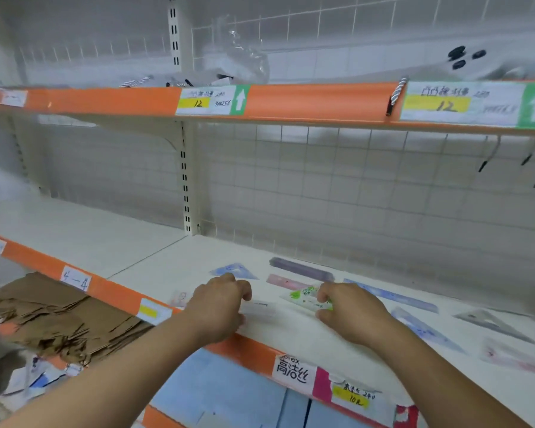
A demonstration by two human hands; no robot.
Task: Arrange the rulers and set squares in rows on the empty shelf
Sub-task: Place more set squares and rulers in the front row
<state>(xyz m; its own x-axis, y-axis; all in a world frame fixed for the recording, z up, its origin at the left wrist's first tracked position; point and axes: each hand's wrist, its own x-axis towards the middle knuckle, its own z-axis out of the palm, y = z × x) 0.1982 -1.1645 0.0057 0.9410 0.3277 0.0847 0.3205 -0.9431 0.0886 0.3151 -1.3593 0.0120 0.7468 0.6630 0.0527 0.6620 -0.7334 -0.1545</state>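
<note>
- Orange front lip (115, 291) of the shelf (306, 341): nearest boundary. The pieces are thin plastic lying loose on a smooth white surface, so a piece nudged forward could slide over this edge.
- Left hand (220, 307): fingers curled down at the end of a clear ruler (260, 308). Whether they pinch it cannot be determined. The clear ruler is almost invisible against the shelf and is likely to be overlooked or knocked.
- Right hand (349, 316): fingers curled round the edge of a green-printed set square (303, 299), gripping it at shelf level. A sweep of the right forearm could displace the translucent blue set square (426, 330) just beside it.
- Middle zone: pink ruler (286, 282), long blue ruler (389, 296), grey set square (491, 324) and pink set square (513, 356) lie flat, apart, at differing angles. Rows are not yet formed.
- Far zone: pale blue set square (235, 271) and purple ruler (301, 269), both flat, near the wire back grid (352, 180).
</note>
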